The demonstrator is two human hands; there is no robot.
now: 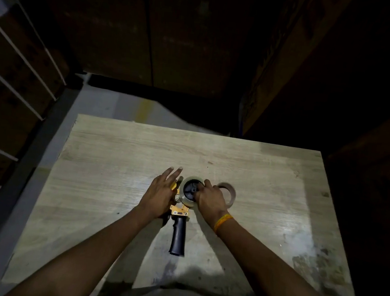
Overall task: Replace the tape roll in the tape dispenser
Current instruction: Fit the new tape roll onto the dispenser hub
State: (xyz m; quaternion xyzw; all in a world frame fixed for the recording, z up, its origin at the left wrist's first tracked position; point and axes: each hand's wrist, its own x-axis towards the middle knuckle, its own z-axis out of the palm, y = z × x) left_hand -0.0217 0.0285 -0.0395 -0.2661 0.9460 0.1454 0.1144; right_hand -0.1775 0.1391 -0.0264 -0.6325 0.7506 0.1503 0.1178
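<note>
- Tape dispenser [179, 213] lies flat near the middle of the wooden table [119, 153], black handle [179, 237] pointing toward the person.
- Tape roll [190, 191] sits on the black hub [190, 189] at the far end of the dispenser; looks seated or nearly so, can't confirm.
- Left hand [160, 192] lies flat and spread on the dispenser's left side, fingers extended, pinning it down, not gripping.
- Right hand [210, 197] is curled over the roll's right edge, fingertips at the hub; the exact grip is hidden.
- Empty-looking brown core [230, 193] rests on the table just beside the right hand; probably the old roll.
- Step, as judged: press the roll fully home.
  - Keep the left palm down so the frame can't slide.
  - Push evenly around the core, not on one edge, so it goes on square.
- Roll is pale, translucent-looking, wide band; frame is yellow-orange metal.
</note>
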